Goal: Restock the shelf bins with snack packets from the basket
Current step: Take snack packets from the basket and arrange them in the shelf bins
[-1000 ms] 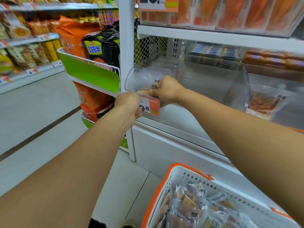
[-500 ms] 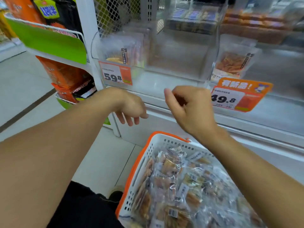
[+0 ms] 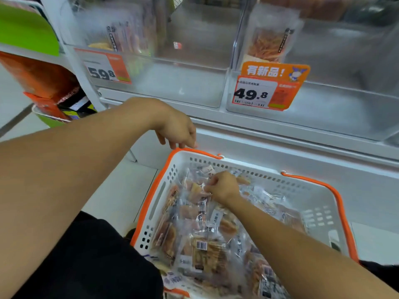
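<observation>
Orange-rimmed white basket [image 3: 311,197] on the floor holds clear snack packets [image 3: 200,244]; right hand [image 3: 223,187] pinches one packet inside, left hand [image 3: 180,131] hangs loosely curled above its rim, below the shelf bins [image 3: 194,87].

One basket [image 3: 164,190] is seen, white with orange rim. Snack packets [image 3: 203,244] inside are too many and overlapped to be counted. Two clear shelf bins are seen, left [image 3: 183,89] and right [image 3: 336,108]. Two price tags are noted: 59.8 [image 3: 105,69] and 49.8 [image 3: 267,89]. Two hands are recorded, left [image 3: 179,130] and right [image 3: 223,186].
</observation>
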`<action>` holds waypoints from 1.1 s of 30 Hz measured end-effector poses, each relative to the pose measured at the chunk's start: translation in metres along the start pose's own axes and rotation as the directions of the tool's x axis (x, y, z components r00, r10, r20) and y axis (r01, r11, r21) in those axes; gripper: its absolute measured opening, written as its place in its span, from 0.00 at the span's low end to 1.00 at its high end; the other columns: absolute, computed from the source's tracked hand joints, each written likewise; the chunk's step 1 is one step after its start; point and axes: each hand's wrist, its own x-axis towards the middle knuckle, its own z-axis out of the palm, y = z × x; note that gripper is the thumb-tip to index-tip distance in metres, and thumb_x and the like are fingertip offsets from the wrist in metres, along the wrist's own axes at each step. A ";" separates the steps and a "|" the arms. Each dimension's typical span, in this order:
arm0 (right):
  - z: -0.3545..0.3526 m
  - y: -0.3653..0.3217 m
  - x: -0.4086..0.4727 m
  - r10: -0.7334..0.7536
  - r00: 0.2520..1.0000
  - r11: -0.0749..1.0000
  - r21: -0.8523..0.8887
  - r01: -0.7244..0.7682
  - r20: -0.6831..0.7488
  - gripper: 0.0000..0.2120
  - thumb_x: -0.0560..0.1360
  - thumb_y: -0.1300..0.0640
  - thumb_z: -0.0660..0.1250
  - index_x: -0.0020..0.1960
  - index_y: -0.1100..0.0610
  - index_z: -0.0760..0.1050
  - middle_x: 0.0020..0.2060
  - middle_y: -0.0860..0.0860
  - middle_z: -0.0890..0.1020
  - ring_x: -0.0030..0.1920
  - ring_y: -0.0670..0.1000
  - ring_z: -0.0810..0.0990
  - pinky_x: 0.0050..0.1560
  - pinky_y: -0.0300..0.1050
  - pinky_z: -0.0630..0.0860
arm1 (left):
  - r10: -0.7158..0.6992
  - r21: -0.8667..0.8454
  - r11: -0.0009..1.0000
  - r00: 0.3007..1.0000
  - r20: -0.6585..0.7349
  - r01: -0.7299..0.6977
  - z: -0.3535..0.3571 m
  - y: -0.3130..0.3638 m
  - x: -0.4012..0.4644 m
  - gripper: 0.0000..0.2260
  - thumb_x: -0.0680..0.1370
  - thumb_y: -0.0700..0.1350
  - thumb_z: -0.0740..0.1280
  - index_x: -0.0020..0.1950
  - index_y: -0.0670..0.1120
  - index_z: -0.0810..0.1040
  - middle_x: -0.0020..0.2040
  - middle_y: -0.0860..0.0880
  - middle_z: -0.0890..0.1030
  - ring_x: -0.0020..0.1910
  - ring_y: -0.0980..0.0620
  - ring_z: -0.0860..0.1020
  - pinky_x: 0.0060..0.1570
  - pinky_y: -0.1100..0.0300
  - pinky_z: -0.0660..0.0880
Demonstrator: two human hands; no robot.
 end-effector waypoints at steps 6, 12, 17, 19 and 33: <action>-0.081 -0.031 -0.028 -0.097 0.995 0.961 0.262 0.090 0.017 0.11 0.77 0.67 0.66 0.36 0.60 0.76 0.34 0.56 0.83 0.35 0.57 0.85 0.33 0.50 0.83 | -0.002 -0.062 0.998 0.999 0.034 0.004 -0.004 -0.004 -0.010 0.28 0.73 0.56 0.74 0.70 0.52 0.68 0.64 0.48 0.76 0.48 0.54 0.78 0.48 0.58 0.78; -0.159 -0.115 -0.054 -0.121 0.973 0.292 0.944 -0.154 0.196 0.11 0.77 0.69 0.60 0.36 0.65 0.75 0.32 0.59 0.81 0.28 0.51 0.83 0.30 0.36 0.81 | 0.193 -0.298 0.944 0.970 0.145 -0.143 -0.006 0.008 -0.034 0.47 0.63 0.54 0.79 0.76 0.58 0.59 0.70 0.55 0.69 0.66 0.51 0.73 0.62 0.48 0.76; -0.186 -0.141 -0.062 -0.282 0.942 0.335 0.939 -0.081 0.182 0.09 0.77 0.66 0.60 0.42 0.63 0.77 0.34 0.56 0.83 0.32 0.49 0.84 0.31 0.37 0.81 | 0.307 -0.532 0.794 0.950 -0.064 -0.293 -0.018 0.000 -0.042 0.24 0.74 0.38 0.74 0.66 0.50 0.71 0.61 0.52 0.77 0.54 0.52 0.82 0.50 0.50 0.82; -0.189 -0.133 -0.063 -0.351 0.926 0.478 0.877 0.047 0.142 0.10 0.77 0.66 0.58 0.44 0.60 0.78 0.41 0.55 0.84 0.39 0.52 0.85 0.36 0.44 0.83 | 0.329 -0.564 0.750 0.935 -0.135 -0.345 -0.026 -0.010 -0.049 0.31 0.67 0.42 0.80 0.66 0.55 0.73 0.58 0.53 0.77 0.54 0.55 0.81 0.52 0.52 0.81; -0.165 -0.157 -0.059 -0.452 0.830 0.473 0.701 0.534 -0.327 0.10 0.74 0.67 0.70 0.54 0.62 0.81 0.48 0.57 0.86 0.48 0.53 0.86 0.44 0.44 0.83 | -0.023 -0.723 0.308 0.755 -0.656 -0.619 -0.048 -0.042 -0.074 0.12 0.73 0.29 0.70 0.49 0.43 0.78 0.46 0.46 0.82 0.45 0.50 0.83 0.44 0.58 0.83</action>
